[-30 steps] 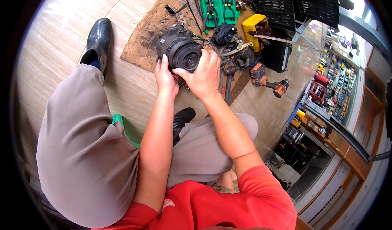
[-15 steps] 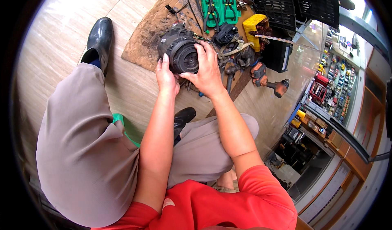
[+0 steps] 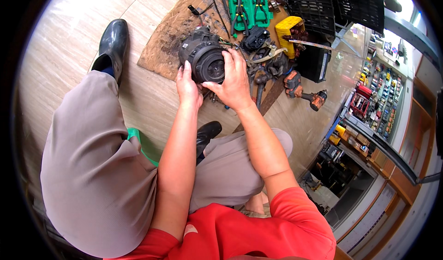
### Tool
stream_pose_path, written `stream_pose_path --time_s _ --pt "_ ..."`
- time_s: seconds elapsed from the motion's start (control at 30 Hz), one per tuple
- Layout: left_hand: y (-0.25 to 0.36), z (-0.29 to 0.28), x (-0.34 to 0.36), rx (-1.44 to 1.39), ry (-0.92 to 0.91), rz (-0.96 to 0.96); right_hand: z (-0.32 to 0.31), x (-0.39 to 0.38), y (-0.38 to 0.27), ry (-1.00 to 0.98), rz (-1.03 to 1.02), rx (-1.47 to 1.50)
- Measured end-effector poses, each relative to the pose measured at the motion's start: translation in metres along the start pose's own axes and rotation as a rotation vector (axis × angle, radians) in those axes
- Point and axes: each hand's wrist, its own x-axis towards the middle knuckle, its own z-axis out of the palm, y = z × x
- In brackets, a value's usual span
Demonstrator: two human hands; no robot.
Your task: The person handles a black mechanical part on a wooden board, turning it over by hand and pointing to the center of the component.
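Observation:
A dark, grimy alternator-like unit (image 3: 201, 54) sits on a worn piece of cardboard, its round pulley (image 3: 214, 68) facing toward me. My left hand (image 3: 188, 88) supports the lower left side of it, thumb up along the rim and the other fingers partly hidden beneath. On the other side, my right hand (image 3: 234, 81) curls over the pulley's right edge, fingers on top and thumb at the bottom. Just right of the unit lie a black plastic part (image 3: 255, 38) and several greasy metal pieces.
The cardboard (image 3: 159, 52) lies on the tiled floor. Beyond are a green case (image 3: 249, 1) of pliers, a yellow holder (image 3: 288, 29) with copper windings and black crates (image 3: 309, 6). An orange-black cordless impact driver (image 3: 304, 93) lies right, near a black box (image 3: 314, 62).
Almost nothing differs. Both hands keep the same hold on the unit, with only a very slight shift of the right fingers.

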Motion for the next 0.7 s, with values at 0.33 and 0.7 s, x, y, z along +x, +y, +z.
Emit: stream_pose_path --time_s 0.33,0.7 --pt "-0.0009 0.0040 -0.0005 -0.006 0.057 0.013 0.0001 0.0013 0.0010 -0.001 0.008 0.012" --pt "0.0002 0.0028 -0.0025 0.009 0.004 0.013 -0.0036 0.0021 0.0002 -0.012 0.013 0.016"
